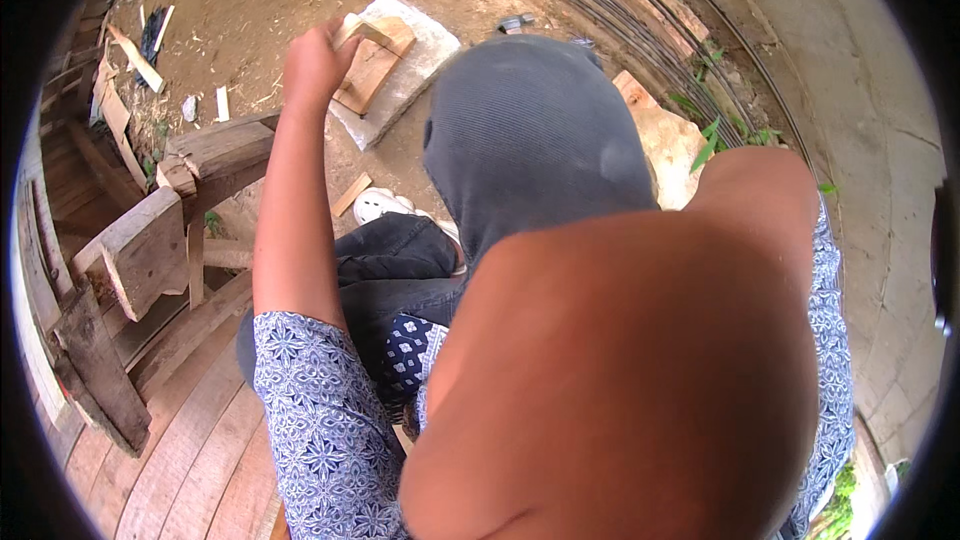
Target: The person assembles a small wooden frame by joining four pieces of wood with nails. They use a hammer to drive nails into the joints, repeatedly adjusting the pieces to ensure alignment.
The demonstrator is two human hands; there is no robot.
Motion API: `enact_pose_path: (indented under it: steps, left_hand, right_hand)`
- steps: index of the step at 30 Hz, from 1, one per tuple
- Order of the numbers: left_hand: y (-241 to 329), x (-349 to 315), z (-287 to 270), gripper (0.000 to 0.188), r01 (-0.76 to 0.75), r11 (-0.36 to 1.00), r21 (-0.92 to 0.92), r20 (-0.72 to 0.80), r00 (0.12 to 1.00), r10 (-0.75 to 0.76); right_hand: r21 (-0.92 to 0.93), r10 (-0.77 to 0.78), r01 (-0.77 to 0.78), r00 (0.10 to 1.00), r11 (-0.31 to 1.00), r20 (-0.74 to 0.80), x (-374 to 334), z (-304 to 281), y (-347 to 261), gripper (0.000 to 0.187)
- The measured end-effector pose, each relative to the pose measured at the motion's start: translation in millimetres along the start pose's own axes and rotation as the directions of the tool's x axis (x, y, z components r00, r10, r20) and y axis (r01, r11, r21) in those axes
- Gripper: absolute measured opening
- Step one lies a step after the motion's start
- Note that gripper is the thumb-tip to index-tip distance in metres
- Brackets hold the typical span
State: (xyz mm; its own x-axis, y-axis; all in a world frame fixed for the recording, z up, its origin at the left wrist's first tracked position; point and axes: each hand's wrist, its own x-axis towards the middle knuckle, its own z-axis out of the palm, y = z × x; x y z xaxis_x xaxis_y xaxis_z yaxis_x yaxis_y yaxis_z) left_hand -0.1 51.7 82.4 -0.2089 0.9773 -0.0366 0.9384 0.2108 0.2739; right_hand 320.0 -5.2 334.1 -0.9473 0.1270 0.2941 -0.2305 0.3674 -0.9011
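At the upper left my left hand (312, 65) is closed on a small pale wooden piece (365, 28). That piece rests at the far end of a short brown wooden block (372, 72). Under the block lies a flat whitish slab (437, 40) on the ground. My right arm is bent up close to the camera, and my right hand (480, 480) shows only as a large blurred shape at the lower middle. Its fingers are hidden. Beyond the slab's right corner lies a hammer (515, 22), partly covered by my dark trouser knee (540, 120).
Rough timber beams (150, 245) and planks (200, 430) stand on the left. Long dark rods (600, 5) run along a concrete wall (850, 70) at right. A pale rock (672, 145) sits beside my knee. A white shoe (382, 205) and wood scraps (138, 58) are on the dirt.
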Motion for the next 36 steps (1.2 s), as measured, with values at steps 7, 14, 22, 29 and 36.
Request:
enact_pose_path:
  steps: [7,14,22,29,36]
  left_hand:
    - [-16.9,-30.7,7.0,0.044,0.085,0.995,-0.043,-0.046,0.995,-0.087]
    - [3.9,-21.2,21.0,0.040,-0.116,0.990,-0.077,-0.169,0.980,0.102]
    - [25.6,-33.0,0.0,0.044,-0.084,0.987,-0.139,-0.108,0.992,0.069]
    - [14.8,-36.0,6.4,0.039,-0.110,0.979,-0.173,-0.202,0.976,0.074]
    - [4.6,-32.4,12.5,0.037,-0.153,0.987,-0.051,-0.241,0.961,0.136]
  right_hand:
    - [0.134,0.313,-0.283,0.837,0.950,-0.450,-56.0,-36.1,48.4,0.033]
    - [0.379,0.651,-0.785,0.040,0.489,-0.758,-227.5,-22.0,308.0,0.030]
    - [0.194,0.641,-0.957,-0.012,0.214,-0.768,-249.9,12.6,417.5,0.022]
    - [0.131,0.644,-0.983,-0.017,0.131,-0.765,-248.5,9.0,406.9,0.021]
    - [0.031,0.618,-0.988,0.068,0.149,-0.784,-249.6,7.6,408.2,0.018]
